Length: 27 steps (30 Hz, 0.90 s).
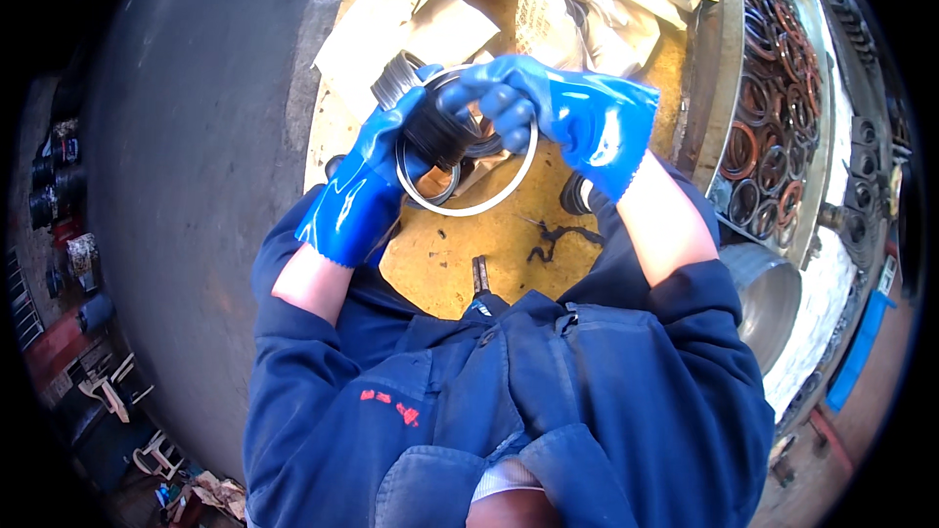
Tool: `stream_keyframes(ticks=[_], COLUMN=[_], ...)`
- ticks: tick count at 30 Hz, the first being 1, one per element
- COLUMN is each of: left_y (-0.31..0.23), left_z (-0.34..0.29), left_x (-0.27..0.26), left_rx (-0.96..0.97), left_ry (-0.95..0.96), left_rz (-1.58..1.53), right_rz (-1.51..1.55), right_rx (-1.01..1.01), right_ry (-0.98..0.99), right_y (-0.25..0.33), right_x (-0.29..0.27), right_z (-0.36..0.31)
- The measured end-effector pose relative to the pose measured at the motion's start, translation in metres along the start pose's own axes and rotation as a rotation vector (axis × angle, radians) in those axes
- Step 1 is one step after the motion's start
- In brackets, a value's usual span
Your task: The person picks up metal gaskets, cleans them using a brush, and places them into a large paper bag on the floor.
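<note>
"What does the left hand [377, 147] have?"

"Its blue-gloved fingers and thumb wrap around a ribbed, dark stack of rings [437, 132], tilted, above the yellow surface [430, 274]."

"And the pale ring [468, 212]?"

"It is between the hands, a thin hoop, with the dark stack across its left part."

"Is the right hand [533, 103] pinching it?"

"I can't tell. That glove's fingers curl in over the hoop's upper right, a bit blurred, and the grip is unclear."

"What's around them?"

"Crumpled paper wrapping [445, 24] on the far side, and on the right a tray [722, 68] full of dark and reddish-brown rings. Nearer, a dark, twisted strand [558, 237] lies on the yellow surface. A narrow, metal-tipped tool [480, 274] sits left of it, close to the person's dark blue clothing [548, 372]."
</note>
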<state>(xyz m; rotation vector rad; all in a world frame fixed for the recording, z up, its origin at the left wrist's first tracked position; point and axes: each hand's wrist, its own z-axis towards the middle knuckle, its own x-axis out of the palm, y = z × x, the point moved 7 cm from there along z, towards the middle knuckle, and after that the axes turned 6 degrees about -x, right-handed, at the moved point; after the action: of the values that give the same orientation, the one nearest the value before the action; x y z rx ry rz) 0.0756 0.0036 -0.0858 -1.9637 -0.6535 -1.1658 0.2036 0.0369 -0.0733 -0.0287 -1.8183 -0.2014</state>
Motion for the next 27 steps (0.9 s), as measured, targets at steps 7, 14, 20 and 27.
stream_keyframes(ticks=[7, 14, 20, 27], left_y=[-0.019, -0.032, -0.031, -0.011], left_z=[-0.005, -0.004, -0.008, -0.011], left_x=[-0.039, -0.041, -0.023, -0.017], left_rx=[0.284, 0.335, 0.178, 0.039], left_ry=[-0.294, -0.357, -0.201, -0.230], left_rz=[-0.158, -0.020, -0.049, -0.233], right_rz=[-0.287, -0.388, -0.479, -0.340], right_rx=[-0.658, -0.695, -0.357, 0.026], right_ry=[-0.483, -0.556, -0.773, -0.378], right_y=[-0.028, -0.047, -0.015, -0.009], right_x=[-0.027, 0.013, 0.036, -0.005], right_z=[-0.005, -0.011, -0.029, -0.010])
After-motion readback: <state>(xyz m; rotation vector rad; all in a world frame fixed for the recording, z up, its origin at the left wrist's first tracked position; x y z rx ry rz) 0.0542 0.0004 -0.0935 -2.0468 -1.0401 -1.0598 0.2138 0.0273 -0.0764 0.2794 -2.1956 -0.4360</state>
